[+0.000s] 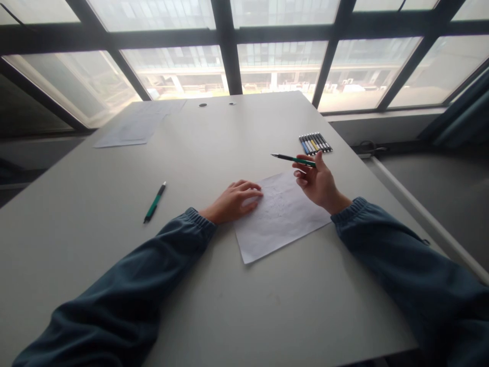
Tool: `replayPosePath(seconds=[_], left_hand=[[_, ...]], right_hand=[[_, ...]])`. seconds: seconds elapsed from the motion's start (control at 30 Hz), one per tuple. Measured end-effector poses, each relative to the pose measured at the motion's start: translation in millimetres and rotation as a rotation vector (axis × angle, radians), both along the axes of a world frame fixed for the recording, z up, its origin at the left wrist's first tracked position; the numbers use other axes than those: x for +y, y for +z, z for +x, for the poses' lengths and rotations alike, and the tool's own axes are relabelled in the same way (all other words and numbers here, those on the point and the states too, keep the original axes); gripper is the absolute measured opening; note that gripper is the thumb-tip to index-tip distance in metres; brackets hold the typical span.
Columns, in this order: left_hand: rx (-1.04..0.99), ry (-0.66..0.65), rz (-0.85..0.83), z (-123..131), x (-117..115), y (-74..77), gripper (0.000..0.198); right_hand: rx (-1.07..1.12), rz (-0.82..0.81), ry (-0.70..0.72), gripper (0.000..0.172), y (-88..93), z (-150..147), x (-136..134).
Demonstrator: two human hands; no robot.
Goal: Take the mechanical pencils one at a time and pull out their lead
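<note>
A sheet of white paper (282, 232) with faint pen or pencil marks lies at an angle in front of me. Resting on its left edge is my left hand (239, 200), palm down, fingers stretched out and holding nothing. My right hand (315, 183) is palm-up over the paper's right side, with a green and black pen (304, 162) held between thumb and fingers. The pen's tip points left, clear of the sheet. Left of my left hand, a second green and black pen (155, 203) lies on the table.
Several pens (315, 143) lie side by side in a row at the table's right. More paper sheets (128, 127) are at the far left. The white table (214, 306) reaches back to the windows, where two small round fittings (202, 105) sit near its far edge.
</note>
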State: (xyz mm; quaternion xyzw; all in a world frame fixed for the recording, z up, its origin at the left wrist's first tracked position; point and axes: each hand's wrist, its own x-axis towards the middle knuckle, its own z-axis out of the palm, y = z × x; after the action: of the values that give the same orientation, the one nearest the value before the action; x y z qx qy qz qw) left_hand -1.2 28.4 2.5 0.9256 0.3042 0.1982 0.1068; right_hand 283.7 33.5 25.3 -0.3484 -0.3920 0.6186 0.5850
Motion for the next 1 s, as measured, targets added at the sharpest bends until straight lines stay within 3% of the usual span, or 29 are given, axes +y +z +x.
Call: replayPosePath(seconds=[0.2, 0.37, 0.47, 0.57, 0.7, 0.8, 0.9, 1.0], left_hand=[[-0.019, -0.036, -0.056, 2, -1, 1.6, 0.032], [-0.048, -0.035, -0.066, 4, -1, 3.1, 0.032], [-0.057, -0.038, -0.066, 4, 0, 2.0, 0.032], [-0.04, -0.04, -0.053, 3, 1, 0.2, 0.032], [0.007, -0.035, -0.041, 3, 1, -0.6, 0.032], [0.018, -0.037, -0.045, 3, 1, -0.1, 0.033], [0.028, -0.038, -0.048, 3, 1, 0.5, 0.035], [0.03, -0.045, -0.048, 5, 1, 1.1, 0.038]], right_hand=[[-0.088, 0.107, -0.131, 0.032, 6.1, -18, -17], [-0.231, 0.158, -0.384, 0.036, 1.1, -23, -20], [-0.266, 0.183, -0.43, 0.031, -0.2, -23, -18], [-0.27, 0.195, -0.41, 0.028, 0.0, -23, -17], [-0.172, 0.168, -0.382, 0.039, -0.1, -22, -18], [-0.107, 0.102, -0.214, 0.031, -0.8, -22, -20], [-0.166, 0.072, 0.004, 0.033, -4.6, -25, -23], [-0.353, 0.157, -0.016, 0.031, -12.3, -29, -28]])
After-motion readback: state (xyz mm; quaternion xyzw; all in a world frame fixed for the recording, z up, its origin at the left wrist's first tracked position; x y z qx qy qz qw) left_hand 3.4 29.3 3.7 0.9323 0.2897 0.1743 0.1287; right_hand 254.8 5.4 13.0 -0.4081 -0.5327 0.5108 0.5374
